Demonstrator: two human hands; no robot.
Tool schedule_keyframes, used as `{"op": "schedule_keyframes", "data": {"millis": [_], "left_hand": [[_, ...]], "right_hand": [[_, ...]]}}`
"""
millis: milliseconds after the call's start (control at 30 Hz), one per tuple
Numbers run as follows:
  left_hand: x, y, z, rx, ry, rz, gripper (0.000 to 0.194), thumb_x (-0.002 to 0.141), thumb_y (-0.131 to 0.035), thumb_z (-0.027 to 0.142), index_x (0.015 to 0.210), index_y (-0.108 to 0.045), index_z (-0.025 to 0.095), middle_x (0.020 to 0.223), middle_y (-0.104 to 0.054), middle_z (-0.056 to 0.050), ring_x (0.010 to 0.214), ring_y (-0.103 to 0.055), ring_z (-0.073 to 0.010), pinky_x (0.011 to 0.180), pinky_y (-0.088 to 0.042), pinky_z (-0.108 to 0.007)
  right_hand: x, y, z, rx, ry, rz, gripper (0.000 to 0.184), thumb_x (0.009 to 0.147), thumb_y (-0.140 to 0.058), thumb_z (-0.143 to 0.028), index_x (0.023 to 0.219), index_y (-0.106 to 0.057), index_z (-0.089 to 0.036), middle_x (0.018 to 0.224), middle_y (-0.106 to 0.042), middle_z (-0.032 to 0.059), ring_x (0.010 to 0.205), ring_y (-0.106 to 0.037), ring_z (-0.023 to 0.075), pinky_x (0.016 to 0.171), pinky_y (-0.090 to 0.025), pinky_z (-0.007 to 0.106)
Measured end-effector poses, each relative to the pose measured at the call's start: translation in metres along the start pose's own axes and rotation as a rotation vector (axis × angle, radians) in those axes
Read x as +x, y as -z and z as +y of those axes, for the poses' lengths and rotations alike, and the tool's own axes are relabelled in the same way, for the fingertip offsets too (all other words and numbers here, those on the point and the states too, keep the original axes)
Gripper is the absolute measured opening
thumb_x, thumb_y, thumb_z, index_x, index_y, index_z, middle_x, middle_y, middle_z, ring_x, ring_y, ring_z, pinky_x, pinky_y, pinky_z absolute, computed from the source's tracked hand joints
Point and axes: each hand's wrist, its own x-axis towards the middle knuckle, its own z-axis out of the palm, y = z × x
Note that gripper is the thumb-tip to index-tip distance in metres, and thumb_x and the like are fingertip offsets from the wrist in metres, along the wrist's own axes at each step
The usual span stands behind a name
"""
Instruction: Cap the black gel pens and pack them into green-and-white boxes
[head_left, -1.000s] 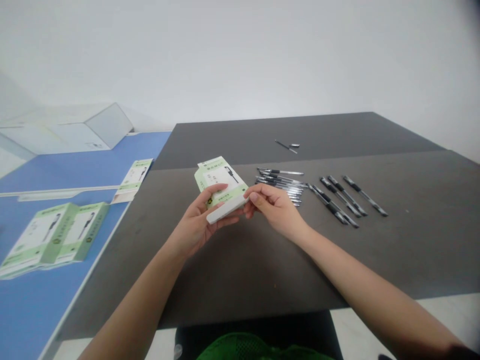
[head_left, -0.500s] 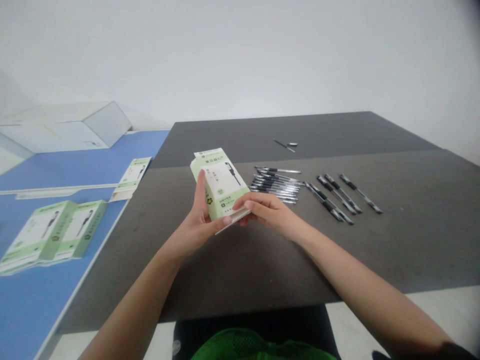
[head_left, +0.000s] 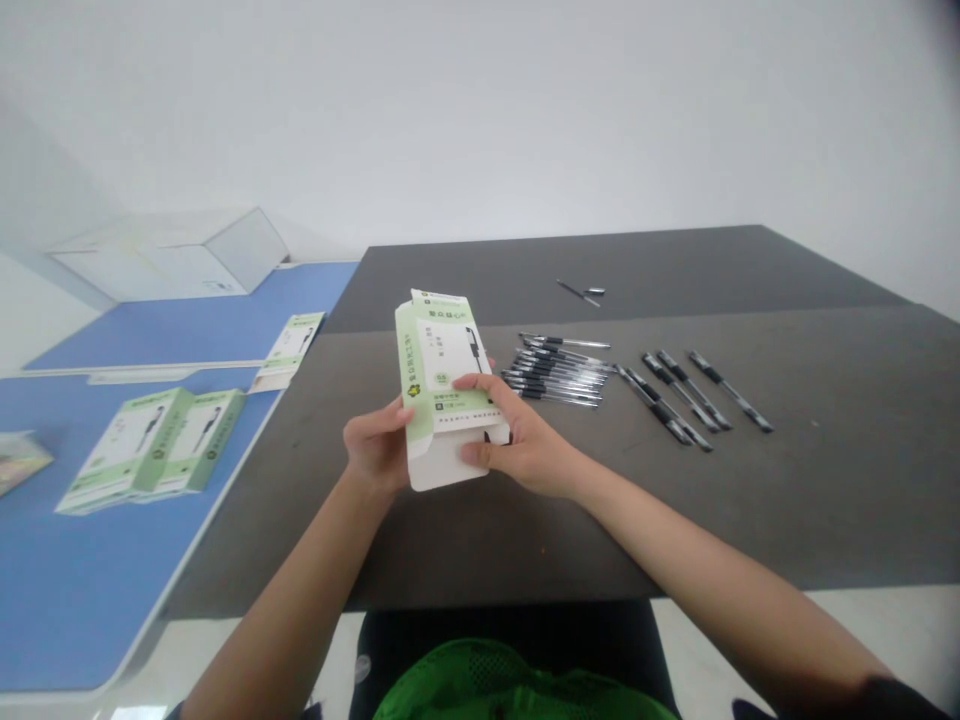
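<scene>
A green and white pen box point(head_left: 446, 350), printed with a black pen, is held above the dark table between both hands. My left hand point(head_left: 379, 440) grips its left side, thumb on the edge and the other fingers hidden behind. My right hand point(head_left: 525, 440) is closed on the lower right corner, with its index finger on the printed face and its thumb on the white end flap point(head_left: 446, 460) facing me. To the right of the box lies a pile of black gel pens point(head_left: 559, 370). Several more pens point(head_left: 675, 400) lie slanted beside that pile.
On the blue table at left lie flattened pen boxes point(head_left: 154, 445), with another printed box point(head_left: 294, 345) at the dark table's edge. A large white carton point(head_left: 172, 260) stands behind them. A disassembled pen point(head_left: 577, 292) lies at the back of the dark table point(head_left: 787, 480).
The box has turned more upright, its end flap now facing me. My right hand has shifted onto its face and flap, while my left hand has moved lower along the side.
</scene>
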Motion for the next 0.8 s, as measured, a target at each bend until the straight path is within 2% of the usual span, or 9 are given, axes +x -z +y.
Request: {"op": "schedule_keyframes", "data": {"millis": [67, 167, 267, 333, 400, 467, 533, 667, 800], "left_hand": [[-0.003, 0.004, -0.003, 0.058, 0.001, -0.024, 0.096, 0.064, -0.083, 0.033, 0.152, -0.048, 0.018, 0.143, -0.066, -0.017, 0.141, -0.05, -0.0501, 0.112, -0.05, -0.061], [-0.003, 0.005, -0.01, 0.099, 0.003, -0.013, 0.095, 0.066, -0.087, 0.05, 0.148, -0.051, 0.018, 0.137, -0.069, -0.018, 0.136, -0.055, -0.0489, 0.106, -0.055, -0.058], [0.002, -0.001, -0.018, 0.073, -0.052, 0.069, 0.084, 0.073, -0.078, 0.065, 0.14, -0.059, 0.019, 0.13, -0.072, -0.017, 0.134, -0.058, -0.0465, 0.099, -0.06, -0.054], [0.007, -0.005, -0.023, 0.046, -0.113, 0.16, 0.074, 0.079, -0.073, 0.064, 0.137, -0.061, 0.02, 0.124, -0.075, -0.014, 0.132, -0.06, -0.0418, 0.099, -0.06, -0.05], [0.011, -0.007, -0.026, 0.02, -0.14, 0.219, 0.067, 0.082, -0.073, 0.061, 0.135, -0.062, 0.021, 0.116, -0.077, -0.01, 0.127, -0.065, -0.0367, 0.101, -0.059, -0.046], [0.013, -0.006, -0.027, 0.007, -0.127, 0.238, 0.063, 0.083, -0.074, 0.058, 0.133, -0.063, 0.022, 0.11, -0.078, -0.008, 0.118, -0.07, -0.0326, 0.101, -0.058, -0.044], [0.013, -0.005, -0.026, -0.007, -0.12, 0.248, 0.058, 0.084, -0.074, 0.058, 0.129, -0.066, 0.022, 0.105, -0.078, -0.007, 0.107, -0.073, -0.0291, 0.097, -0.06, -0.042], [0.012, -0.01, -0.023, -0.052, -0.142, 0.274, 0.053, 0.087, -0.072, 0.053, 0.128, -0.065, 0.021, 0.102, -0.079, -0.006, 0.099, -0.076, -0.0269, 0.097, -0.06, -0.041], [0.012, -0.017, -0.02, -0.035, -0.15, 0.251, 0.059, 0.092, -0.061, 0.055, 0.139, -0.059, 0.02, 0.109, -0.078, -0.01, 0.117, -0.071, -0.0327, 0.104, -0.056, -0.045]], "right_hand": [[0.0, -0.002, 0.0, 0.047, -0.003, -0.003, 0.065, 0.078, -0.082, -0.036, 0.129, -0.043, -0.026, 0.135, -0.053, 0.0093, 0.114, -0.059, 0.0233, 0.097, -0.054, 0.038], [0.0, -0.006, 0.001, 0.085, -0.012, 0.01, 0.068, 0.077, -0.083, -0.04, 0.131, -0.043, -0.026, 0.129, -0.055, 0.0086, 0.11, -0.06, 0.0217, 0.093, -0.056, 0.035], [-0.002, -0.01, 0.005, 0.009, -0.017, 0.038, 0.067, 0.085, -0.076, -0.039, 0.141, -0.041, -0.029, 0.135, -0.051, 0.0105, 0.092, -0.062, 0.0177, 0.07, -0.059, 0.029], [-0.002, -0.01, 0.007, -0.144, -0.023, 0.055, 0.068, 0.092, -0.067, -0.034, 0.152, -0.035, -0.032, 0.127, -0.057, 0.0096, 0.074, -0.059, 0.0142, 0.062, -0.055, 0.028], [-0.003, -0.008, 0.006, -0.356, -0.016, 0.077, 0.07, 0.095, -0.063, -0.031, 0.159, -0.034, -0.031, 0.105, -0.065, 0.0056, 0.066, -0.054, 0.0141, 0.066, -0.054, 0.031], [-0.004, -0.004, 0.002, -0.553, 0.031, 0.105, 0.066, 0.095, -0.062, -0.031, 0.158, -0.042, -0.026, 0.088, -0.065, 0.0029, 0.068, -0.054, 0.0164, 0.074, -0.053, 0.035], [-0.005, 0.001, -0.004, -0.638, 0.102, 0.094, 0.059, 0.095, -0.062, -0.03, 0.152, -0.053, -0.02, 0.088, -0.066, 0.004, 0.073, -0.055, 0.0176, 0.079, -0.051, 0.035], [-0.006, 0.013, -0.009, -0.58, 0.151, 0.02, 0.054, 0.092, -0.06, -0.022, 0.146, -0.06, -0.018, 0.092, -0.068, 0.0035, 0.075, -0.056, 0.015, 0.075, -0.05, 0.029], [-0.004, 0.014, -0.007, -0.51, 0.13, 0.089, 0.046, 0.091, -0.06, -0.021, 0.136, -0.067, -0.019, 0.089, -0.068, 0.0017, 0.072, -0.055, 0.0134, 0.072, -0.049, 0.027]]}}
